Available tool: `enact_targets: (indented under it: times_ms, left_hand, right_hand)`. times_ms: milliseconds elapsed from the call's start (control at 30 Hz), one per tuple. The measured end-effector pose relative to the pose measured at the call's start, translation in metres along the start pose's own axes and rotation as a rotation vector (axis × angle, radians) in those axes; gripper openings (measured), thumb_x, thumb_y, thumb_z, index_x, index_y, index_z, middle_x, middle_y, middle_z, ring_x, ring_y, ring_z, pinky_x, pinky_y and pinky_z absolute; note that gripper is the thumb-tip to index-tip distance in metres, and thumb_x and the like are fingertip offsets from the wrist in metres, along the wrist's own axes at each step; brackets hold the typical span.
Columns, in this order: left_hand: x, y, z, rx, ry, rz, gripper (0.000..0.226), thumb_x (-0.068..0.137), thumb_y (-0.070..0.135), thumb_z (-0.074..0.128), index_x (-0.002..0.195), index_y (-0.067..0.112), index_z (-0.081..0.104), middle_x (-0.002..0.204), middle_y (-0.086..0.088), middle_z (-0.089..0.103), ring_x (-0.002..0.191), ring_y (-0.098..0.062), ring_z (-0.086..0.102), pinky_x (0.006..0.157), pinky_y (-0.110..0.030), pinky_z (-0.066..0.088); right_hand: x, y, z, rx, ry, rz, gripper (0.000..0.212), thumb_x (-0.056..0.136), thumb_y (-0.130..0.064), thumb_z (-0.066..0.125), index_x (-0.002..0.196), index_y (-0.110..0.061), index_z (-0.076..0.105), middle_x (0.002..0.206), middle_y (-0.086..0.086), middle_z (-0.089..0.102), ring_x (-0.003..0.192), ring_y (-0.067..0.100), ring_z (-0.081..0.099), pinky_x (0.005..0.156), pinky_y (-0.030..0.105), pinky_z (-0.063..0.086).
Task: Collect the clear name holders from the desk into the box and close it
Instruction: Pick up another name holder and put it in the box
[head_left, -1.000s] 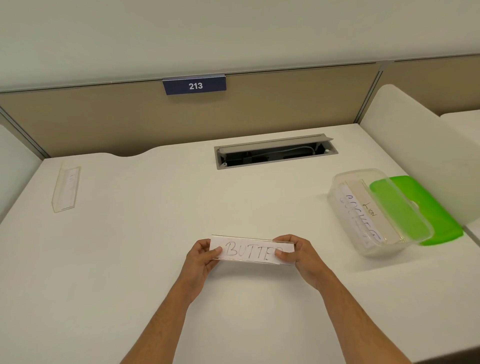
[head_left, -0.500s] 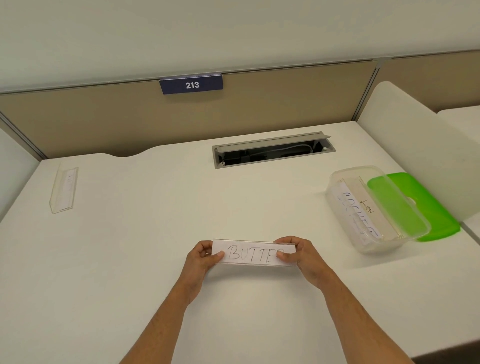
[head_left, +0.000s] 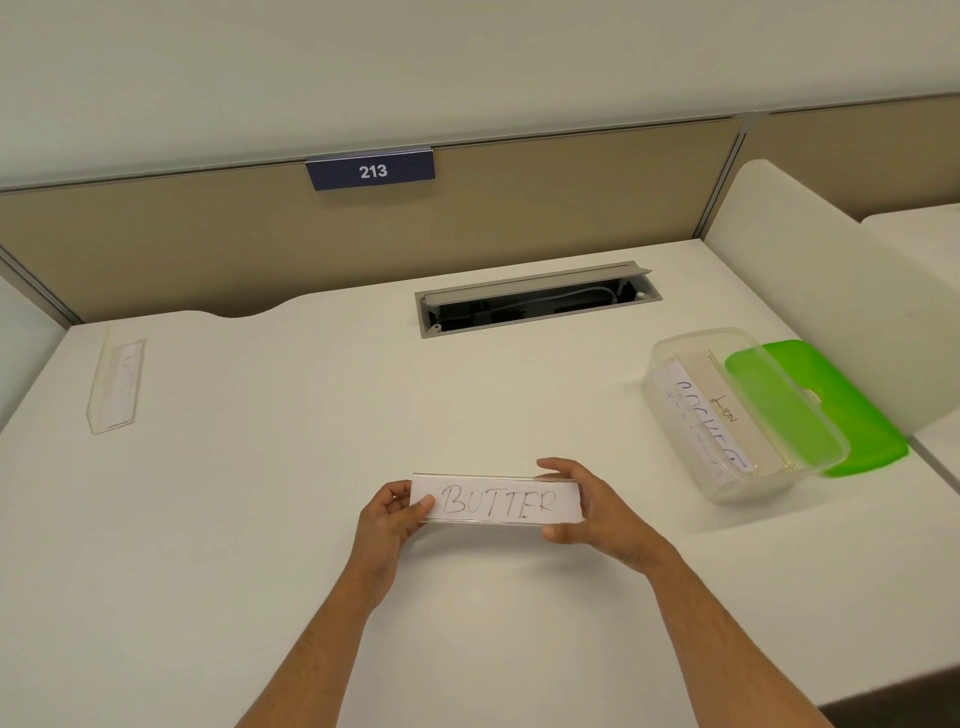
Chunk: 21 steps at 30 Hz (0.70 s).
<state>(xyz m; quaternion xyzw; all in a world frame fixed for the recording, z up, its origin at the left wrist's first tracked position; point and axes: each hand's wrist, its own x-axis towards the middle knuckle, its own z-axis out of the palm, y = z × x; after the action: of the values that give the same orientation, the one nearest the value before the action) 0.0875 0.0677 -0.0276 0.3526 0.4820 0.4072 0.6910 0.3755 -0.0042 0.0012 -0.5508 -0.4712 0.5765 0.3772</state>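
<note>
A clear name holder (head_left: 497, 500) carrying a white card hand-lettered "BUTTER" is held lengthwise over the near middle of a white desk (head_left: 291, 467), gripped at both ends by a person whose bare forearms reach in from the bottom of the head view; the left hand (head_left: 390, 518) pinches the left end, thumb laid on the front face and fingers curled behind, while the right hand (head_left: 597, 506) clasps the right end with fingers over the top edge and thumb under the bottom edge. To the right, near the desk's right edge, a clear plastic box (head_left: 737, 415) stands open and tipped, propped on its green lid (head_left: 852, 415), which lies flat under and beside it; inside the box stand holders already gathered, one card reading "LION" and a second whose writing is only partly legible. A second clear name holder (head_left: 115, 385) lies far off at the desk's left edge, well apart from both hands, its card too faint to read. At the back of the desk an open cable hatch (head_left: 535, 300) shows cords within, and above it a beige partition (head_left: 208, 244) carries a dark blue plate numbered "213" (head_left: 371, 169); a white side panel (head_left: 831, 291) rises behind the box
</note>
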Motion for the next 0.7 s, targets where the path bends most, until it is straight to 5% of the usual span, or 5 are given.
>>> enact_targets:
  times_ms: [500,700]
  left_hand:
    - [0.007,-0.003,0.031,0.064,-0.098,0.021,0.033,0.083,0.015,0.073,0.114,0.01,0.064,0.113,-0.011,0.072,0.104,-0.023,0.069,0.082,-0.027,0.056]
    - [0.008,-0.004,0.051,0.178,-0.134,0.057,0.037,0.08,0.049,0.069,0.11,0.026,0.071,0.115,-0.001,0.072,0.109,-0.018,0.067,0.094,-0.033,0.049]
  right_hand:
    - [-0.018,0.003,-0.02,0.02,0.146,-0.04,0.064,0.062,-0.008,0.088,0.118,-0.029,0.066,0.122,-0.003,0.065,0.114,0.018,0.061,0.098,0.034,0.051]
    - [-0.03,0.006,-0.032,0.04,0.221,-0.048,0.064,0.059,-0.013,0.089,0.116,-0.031,0.067,0.121,0.001,0.066,0.113,0.023,0.06,0.099,0.041,0.051]
